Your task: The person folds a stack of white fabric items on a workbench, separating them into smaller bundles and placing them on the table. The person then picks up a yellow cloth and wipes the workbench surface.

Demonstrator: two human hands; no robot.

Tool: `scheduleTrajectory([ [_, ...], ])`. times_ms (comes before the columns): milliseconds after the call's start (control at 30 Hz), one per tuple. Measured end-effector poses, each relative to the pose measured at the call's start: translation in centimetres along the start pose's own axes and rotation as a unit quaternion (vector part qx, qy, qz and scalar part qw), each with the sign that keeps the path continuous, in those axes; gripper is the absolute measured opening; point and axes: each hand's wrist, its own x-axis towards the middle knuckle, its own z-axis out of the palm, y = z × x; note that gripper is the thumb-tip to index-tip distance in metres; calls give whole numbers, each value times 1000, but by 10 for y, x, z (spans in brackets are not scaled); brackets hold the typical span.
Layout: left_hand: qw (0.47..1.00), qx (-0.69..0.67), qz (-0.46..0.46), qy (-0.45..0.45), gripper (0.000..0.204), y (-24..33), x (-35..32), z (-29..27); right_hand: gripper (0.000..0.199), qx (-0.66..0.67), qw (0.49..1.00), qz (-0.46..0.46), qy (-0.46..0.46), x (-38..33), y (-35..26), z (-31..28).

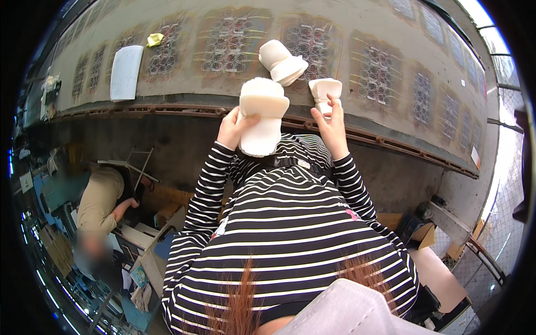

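Close in front of my body, my left hand is closed on the side of a thick stack of cream-white pieces. The stack looks soft, with rounded lobes and a bent flap across its middle; its exact kind I cannot make out. To the right, my right hand has its thumb and fingers around the narrow lower part of a smaller white bundle at the table's near edge. A third white bundle, narrow in the middle and flared at one end, lies on the table just beyond the left-hand stack.
The long grey table carries rows of dark printed grid patterns and has a rusty rail along its near edge. A white paper sheet and a crumpled yellow scrap lie at the left. Another person is behind, lower left.
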Motion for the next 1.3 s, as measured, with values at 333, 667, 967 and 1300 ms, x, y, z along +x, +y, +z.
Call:
scheduleTrajectory([
  [333,698,-630,259,-221,27,162,23,-35,58,-63,986,93,124,56,113,-46],
  [667,939,-313,53,129,42,17,139,25,44,11,999,14,40,124,100,-18],
  [967,940,-14,-168,295,98,-119,223,46,103,-141,984,110,-10,79,166,3],
  [1300,916,-385,-97,61,84,-90,208,61,74,744,596,-53,-296,145,-76,-103],
])
